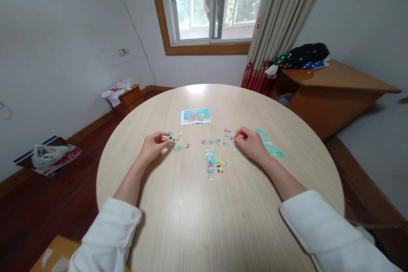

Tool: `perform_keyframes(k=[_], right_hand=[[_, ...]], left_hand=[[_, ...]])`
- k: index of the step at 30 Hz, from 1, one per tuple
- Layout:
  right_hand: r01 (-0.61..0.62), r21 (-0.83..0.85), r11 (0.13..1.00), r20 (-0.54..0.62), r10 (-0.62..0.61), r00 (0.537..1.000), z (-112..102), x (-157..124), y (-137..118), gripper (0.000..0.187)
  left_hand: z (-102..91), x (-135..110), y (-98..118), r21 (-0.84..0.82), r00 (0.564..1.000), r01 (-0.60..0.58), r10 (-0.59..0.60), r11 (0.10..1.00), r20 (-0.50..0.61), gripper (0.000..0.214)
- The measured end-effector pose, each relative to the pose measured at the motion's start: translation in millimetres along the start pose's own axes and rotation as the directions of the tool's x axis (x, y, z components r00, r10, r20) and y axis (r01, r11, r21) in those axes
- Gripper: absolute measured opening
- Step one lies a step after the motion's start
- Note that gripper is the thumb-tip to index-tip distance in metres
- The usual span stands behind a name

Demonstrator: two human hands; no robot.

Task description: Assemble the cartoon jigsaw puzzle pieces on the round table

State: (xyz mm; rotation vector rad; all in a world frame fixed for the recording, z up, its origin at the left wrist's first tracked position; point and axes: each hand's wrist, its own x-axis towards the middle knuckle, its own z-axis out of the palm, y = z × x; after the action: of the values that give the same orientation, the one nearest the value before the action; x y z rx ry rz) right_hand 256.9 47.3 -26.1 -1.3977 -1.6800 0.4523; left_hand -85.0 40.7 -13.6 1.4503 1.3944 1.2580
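My left hand (153, 145) rests over a small group of loose jigsaw puzzle pieces (179, 148), its thumb and forefinger apart beside dark and white pieces. On the other side, my right hand (250, 141) is closed in a pinch at a pink jigsaw piece (232, 138), partly hidden by the fingertips. Between the hands lies a partly joined puzzle (209, 163) with a pale green figure and a yellow sponge figure. A row of loose pieces (217, 141) runs above it. Several turquoise pieces (270, 148) lie right of my right hand.
A printed picture (196, 116) lies farther back on the round wooden table (191, 221). Behind it are a window and a curtain (277, 21). A brown desk (338, 89) with cloths stands at right. A plastic bag (49, 155) lies on the left side.
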Motion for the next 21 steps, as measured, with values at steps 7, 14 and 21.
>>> perform_keyframes(k=[7,14,21], right_hand=[[-0.002,0.007,1.0,0.011,0.002,1.0,1.0,0.5,2.2,0.002],[-0.011,0.012,1.0,0.005,0.011,1.0,1.1,-0.7,2.0,0.003],[-0.014,0.007,1.0,0.01,0.013,1.0,1.2,-0.6,3.2,0.004]], left_hand=[[0.4,0.1,-0.8,0.018,1.0,0.004,-0.004,1.0,0.013,0.042],[0.9,0.5,-2.4,0.034,1.0,0.003,-0.004,0.999,0.024,0.044],[1.3,1.5,-4.9,0.033,0.999,0.023,-0.024,0.999,0.03,0.045]])
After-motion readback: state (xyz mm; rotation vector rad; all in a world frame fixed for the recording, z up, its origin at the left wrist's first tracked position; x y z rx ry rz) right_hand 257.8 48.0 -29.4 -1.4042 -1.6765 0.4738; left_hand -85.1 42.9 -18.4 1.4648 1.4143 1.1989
